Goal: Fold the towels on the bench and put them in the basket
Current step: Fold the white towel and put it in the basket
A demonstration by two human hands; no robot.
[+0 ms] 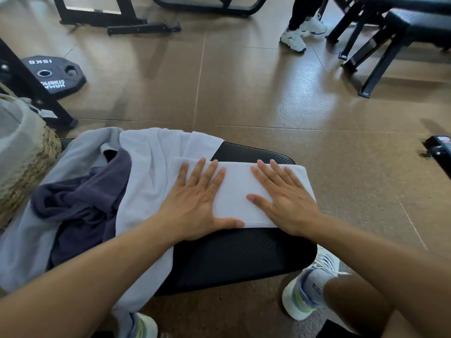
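A white towel [235, 191], folded into a rectangle, lies on the black padded bench [239, 254]. My left hand [195, 201] presses flat on its left part with fingers spread. My right hand [283, 198] presses flat on its right part. Left of it on the bench lie an unfolded white towel [148, 167], a crumpled dark blue towel [92, 206] and a pale grey towel [26, 242]. The woven basket [29, 174] with a grey liner stands at the left end of the bench.
A 15 kg weight plate [56, 73] lies on the brown floor at the far left beside a black rack leg [31, 91]. Another person's white shoes [300, 32] stand at the back. More black benches [395, 32] fill the back right. My own shoes [307, 289] are beside the bench.
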